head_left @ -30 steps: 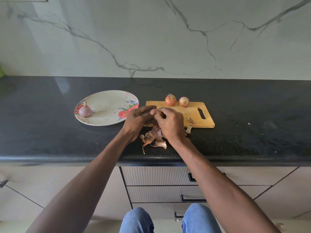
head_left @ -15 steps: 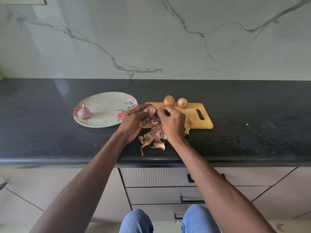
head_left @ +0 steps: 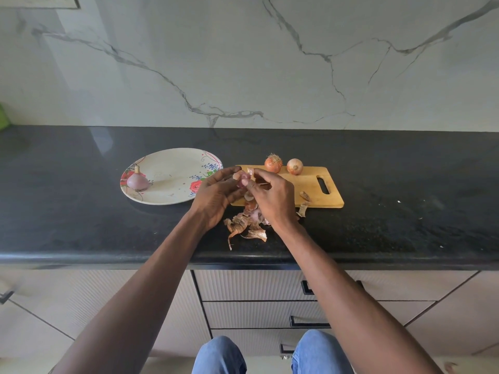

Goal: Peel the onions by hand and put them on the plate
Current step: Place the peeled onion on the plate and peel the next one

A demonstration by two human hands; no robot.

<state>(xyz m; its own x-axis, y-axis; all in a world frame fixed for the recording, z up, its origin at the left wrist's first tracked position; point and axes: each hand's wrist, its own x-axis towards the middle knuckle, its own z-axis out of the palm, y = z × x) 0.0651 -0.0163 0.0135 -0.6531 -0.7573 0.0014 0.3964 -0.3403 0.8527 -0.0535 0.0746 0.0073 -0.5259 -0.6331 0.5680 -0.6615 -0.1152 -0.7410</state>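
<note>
Half a second earlier less purple showed; now the left hand [head_left: 216, 197] gripped the onion [head_left: 241, 179] while the right hand [head_left: 272, 197] pinched loose skin, nearly bare.

A home kitchen: a black stone counter [head_left: 81, 225] under a marble-veined wall [head_left: 243, 63], handled drawers [head_left: 256, 286] below, and a wooden cutting board [head_left: 310, 187].

The onion [head_left: 242, 179] being peeled is mostly hidden between the left hand [head_left: 216, 197] and the right hand [head_left: 272, 197]; part of the skin pile [head_left: 243, 225] is covered by the right wrist; the green object [head_left: 3, 117] is cut off by the left edge.
</note>
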